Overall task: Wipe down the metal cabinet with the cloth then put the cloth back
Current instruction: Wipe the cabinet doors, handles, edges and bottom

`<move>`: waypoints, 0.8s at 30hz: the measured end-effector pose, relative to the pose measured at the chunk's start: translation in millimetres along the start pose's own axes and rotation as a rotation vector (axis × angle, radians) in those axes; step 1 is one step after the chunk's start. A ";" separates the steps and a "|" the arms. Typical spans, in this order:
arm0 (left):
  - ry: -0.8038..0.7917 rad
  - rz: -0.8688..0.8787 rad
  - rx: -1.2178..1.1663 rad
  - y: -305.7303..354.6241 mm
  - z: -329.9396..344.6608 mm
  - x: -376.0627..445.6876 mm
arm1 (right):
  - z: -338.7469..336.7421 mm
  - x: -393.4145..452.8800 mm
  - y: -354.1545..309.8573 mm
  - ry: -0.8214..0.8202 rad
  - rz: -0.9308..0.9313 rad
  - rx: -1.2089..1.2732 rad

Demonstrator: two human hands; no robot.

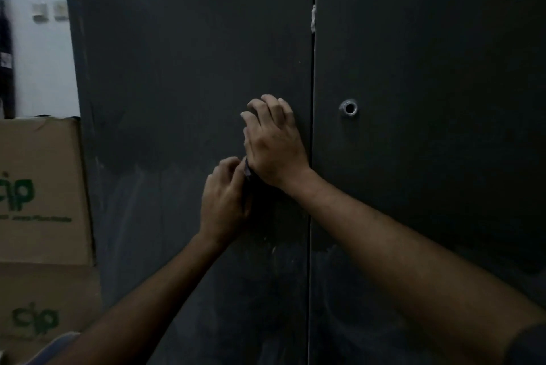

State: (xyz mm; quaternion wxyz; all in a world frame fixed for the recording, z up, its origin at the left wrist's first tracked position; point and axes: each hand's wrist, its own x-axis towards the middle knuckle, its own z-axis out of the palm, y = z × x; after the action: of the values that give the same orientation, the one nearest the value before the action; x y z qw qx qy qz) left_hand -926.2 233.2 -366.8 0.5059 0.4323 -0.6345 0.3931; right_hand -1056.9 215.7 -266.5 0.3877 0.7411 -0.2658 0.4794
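Observation:
A dark grey metal cabinet [183, 69] with two shut doors fills the view, its lower part streaked with dust. My right hand [273, 140] presses against the left door close to the centre seam, fingers curled over a dark cloth. Only a small dark edge of the cloth [247, 171] shows below that hand's heel. My left hand [224, 199] sits just below and to the left, its fingertips pinching that cloth edge. Most of the cloth is hidden under the hands.
A round metal lock hole [349, 107] sits on the right door. A scrap of white tape [313, 19] clings to the seam higher up. Stacked cardboard boxes [41, 193] with green lettering stand left of the cabinet, in front of a white wall [38, 69].

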 end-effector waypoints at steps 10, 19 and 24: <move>-0.022 0.151 0.104 -71.8 -29.0 -4.9 | 1.3 -0.4 6.2 -0.002 -0.050 -0.027; -0.251 0.571 0.135 -66.3 -19.5 -47.4 | 1.7 -0.3 6.4 0.027 -0.063 -0.054; -0.111 0.180 0.121 -95.4 -46.8 -8.6 | 1.9 0.1 3.0 0.023 -0.038 -0.055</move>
State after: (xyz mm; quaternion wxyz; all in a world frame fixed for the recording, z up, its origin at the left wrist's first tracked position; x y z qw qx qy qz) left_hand -820.7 248.0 -361.0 0.4055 0.4244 -0.6729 0.4501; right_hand -1058.2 212.4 -265.9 0.4201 0.7294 -0.2604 0.4730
